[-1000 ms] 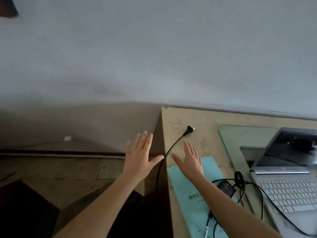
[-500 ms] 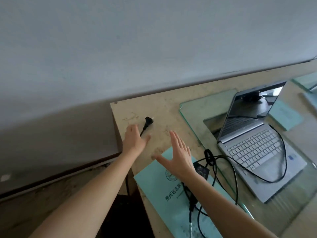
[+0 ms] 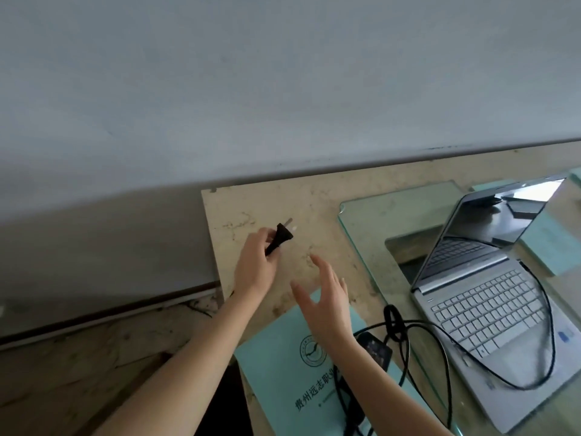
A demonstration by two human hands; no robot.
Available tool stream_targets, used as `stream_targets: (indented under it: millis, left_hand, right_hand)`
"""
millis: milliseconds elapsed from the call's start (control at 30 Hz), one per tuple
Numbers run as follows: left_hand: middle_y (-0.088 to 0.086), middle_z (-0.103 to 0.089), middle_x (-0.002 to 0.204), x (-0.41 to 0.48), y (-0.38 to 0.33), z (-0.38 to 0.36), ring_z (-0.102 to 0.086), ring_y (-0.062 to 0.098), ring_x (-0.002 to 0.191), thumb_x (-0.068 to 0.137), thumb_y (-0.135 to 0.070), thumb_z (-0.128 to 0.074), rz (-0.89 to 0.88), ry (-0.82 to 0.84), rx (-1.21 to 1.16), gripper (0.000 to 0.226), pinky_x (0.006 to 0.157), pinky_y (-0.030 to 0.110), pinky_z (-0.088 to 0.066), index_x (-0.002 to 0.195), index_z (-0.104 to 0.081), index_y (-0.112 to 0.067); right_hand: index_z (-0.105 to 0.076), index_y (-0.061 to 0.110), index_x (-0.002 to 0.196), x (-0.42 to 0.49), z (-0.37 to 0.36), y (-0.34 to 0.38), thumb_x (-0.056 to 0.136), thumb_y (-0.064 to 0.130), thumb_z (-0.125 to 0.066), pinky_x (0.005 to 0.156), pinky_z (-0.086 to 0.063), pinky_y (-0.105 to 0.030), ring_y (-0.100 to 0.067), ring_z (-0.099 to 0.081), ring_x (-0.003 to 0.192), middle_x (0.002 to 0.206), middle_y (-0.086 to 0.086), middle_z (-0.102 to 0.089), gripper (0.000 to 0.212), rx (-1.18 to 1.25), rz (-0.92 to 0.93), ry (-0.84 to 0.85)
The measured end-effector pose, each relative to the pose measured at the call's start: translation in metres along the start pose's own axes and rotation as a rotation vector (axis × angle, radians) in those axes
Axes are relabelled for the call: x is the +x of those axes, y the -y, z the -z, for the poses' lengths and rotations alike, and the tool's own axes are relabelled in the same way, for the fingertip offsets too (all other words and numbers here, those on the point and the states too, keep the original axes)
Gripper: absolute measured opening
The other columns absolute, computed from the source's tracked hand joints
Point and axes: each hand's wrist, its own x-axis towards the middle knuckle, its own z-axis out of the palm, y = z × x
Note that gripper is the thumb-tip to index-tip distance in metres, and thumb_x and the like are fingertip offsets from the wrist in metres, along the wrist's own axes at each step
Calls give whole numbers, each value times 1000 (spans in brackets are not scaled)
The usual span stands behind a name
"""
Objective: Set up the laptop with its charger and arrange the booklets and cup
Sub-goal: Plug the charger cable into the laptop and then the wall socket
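Observation:
My left hand (image 3: 256, 265) grips the black charger plug (image 3: 280, 236) and holds it just above the beige desk's far left corner, prongs pointing away. My right hand (image 3: 327, 303) hovers open beside it, fingers spread, above a teal booklet (image 3: 283, 369). The black charger brick (image 3: 375, 349) lies on that booklet with its cable (image 3: 540, 313) looping across the open silver laptop (image 3: 490, 309). A second teal booklet (image 3: 550, 243) lies behind the laptop at the right. No cup is in view.
The laptop stands on a glass sheet (image 3: 374, 215) that covers part of the desk (image 3: 251, 202). A grey wall runs behind the desk. Left of the desk edge the floor (image 3: 78, 357) lies lower.
My left hand has closed on the plug and lifted it off the desk. The right hand has moved slightly forward. The camera has come closer to the desk.

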Motion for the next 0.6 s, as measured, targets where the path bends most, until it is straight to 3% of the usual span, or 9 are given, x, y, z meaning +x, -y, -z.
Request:
stream_targets:
  millis: [100, 167, 267, 400, 500, 600]
  left_hand:
    - [-6, -66, 110, -25, -11, 16, -61, 9, 99, 91, -19, -56, -91, 3, -189, 23, 83, 22, -48, 114, -59, -21]
    - [-11, -67, 106, -38, -16, 29, -62, 3, 96, 91, -20, -56, -92, 4, -235, 21, 81, 19, -50, 111, -59, -26]
    - [-18, -67, 94, -50, -21, 56, -63, -4, 86, 90, -19, -58, -99, -13, -282, 19, 71, 8, -47, 108, -60, -26]
    - [-22, -66, 91, -71, -19, 108, -62, -8, 85, 88, -16, -62, -123, -59, -248, 20, 71, 2, -44, 106, -62, -24]
    - [-13, -68, 96, -101, -6, 157, -64, -3, 90, 87, -19, -64, -133, -94, -199, 21, 78, 8, -48, 109, -63, -18]
    - [-12, -70, 98, -139, 14, 206, -64, -3, 91, 89, -26, -62, -69, -120, -151, 23, 78, 9, -49, 111, -64, -20]
  right_hand:
    - [-45, 30, 133, 3, -2, 22, 95, 36, -49, 104, -44, -40, -4, -49, 123, 131, 13, -55, 39, 175, 87, -63]
    - [-49, 34, 127, 2, -4, 41, 95, 35, -46, 94, -50, -28, 3, -56, 112, 119, 16, -62, 32, 298, 135, -74]
    - [-53, 38, 117, -1, -6, 69, 92, 37, -47, 83, -52, -19, 2, -63, 99, 105, 17, -67, 26, 412, 166, -81]
    - [-59, 39, 100, -11, -13, 111, 94, 26, -52, 79, -56, -30, -9, -68, 89, 89, 12, -71, 17, 530, 212, -26]
    - [-64, 30, 98, -31, -30, 145, 94, 22, -55, 69, -53, -17, -1, -68, 80, 80, 16, -70, 13, 573, 299, 97]
    - [-68, 22, 95, -60, -60, 180, 91, 21, -60, 67, -49, -10, 2, -66, 79, 84, 13, -70, 9, 596, 338, 232]
